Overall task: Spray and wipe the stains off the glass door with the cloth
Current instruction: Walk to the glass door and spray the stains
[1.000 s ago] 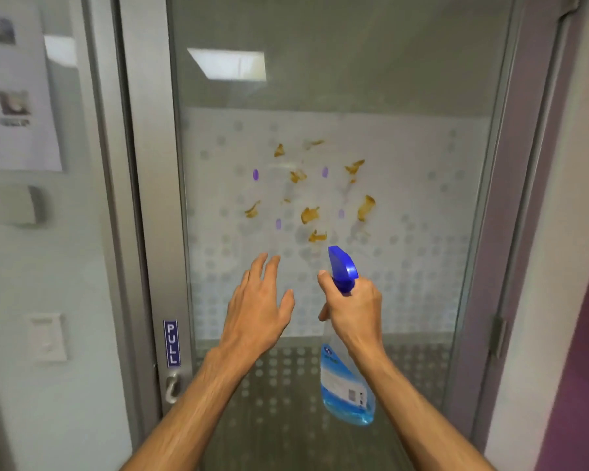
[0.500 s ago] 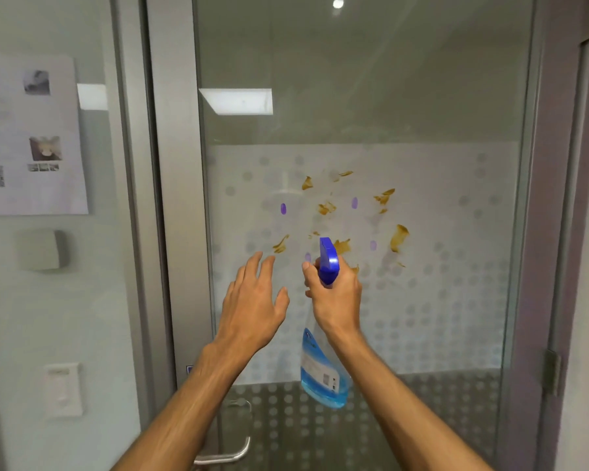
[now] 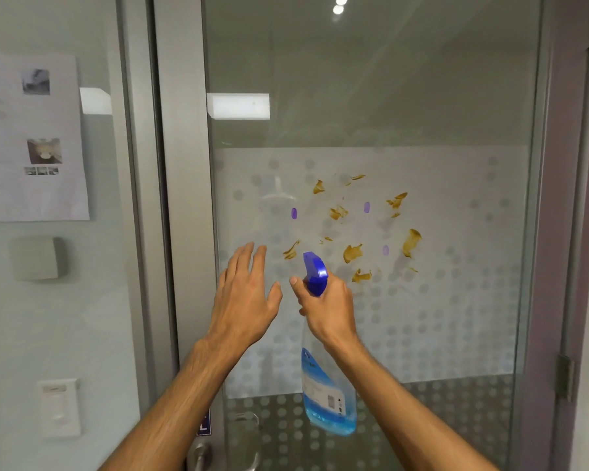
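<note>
Grey metal framing surrounds the glass door (image 3: 371,96), whose lower half carries a frosted band with a dot pattern. On that band, just above the hands, sit the stains (image 3: 352,253): a scatter of brownish-yellow smears with a few small purple dabs among them. One large smear lies at the right edge of the cluster, and another sits just left of the bottle's nozzle.

The right hand (image 3: 330,307) is wrapped around the neck of the bottle (image 3: 329,399), fingers closed on it below the blue spray head (image 3: 315,273), thumb up along the left side of the head. Whether a finger is on the trigger cannot be told, as the hand hides it. The nozzle points up toward the stains and stands just below them. The bottle's clear body hangs beneath the hand, with a white and blue label and blue liquid pooled at its bottom.

The left hand (image 3: 245,300) is raised just left of the bottle, back toward the camera, fingers spread and holding nothing. It is apart from the bottle, in front of the door's left edge.

Left of the door, on the wall, hang a printed sheet (image 3: 31,137), a grey box (image 3: 36,258) under it, and a white switch (image 3: 58,407) lower down. Below the left forearm, the door handle (image 3: 201,453) shows at the frame's bottom.
</note>
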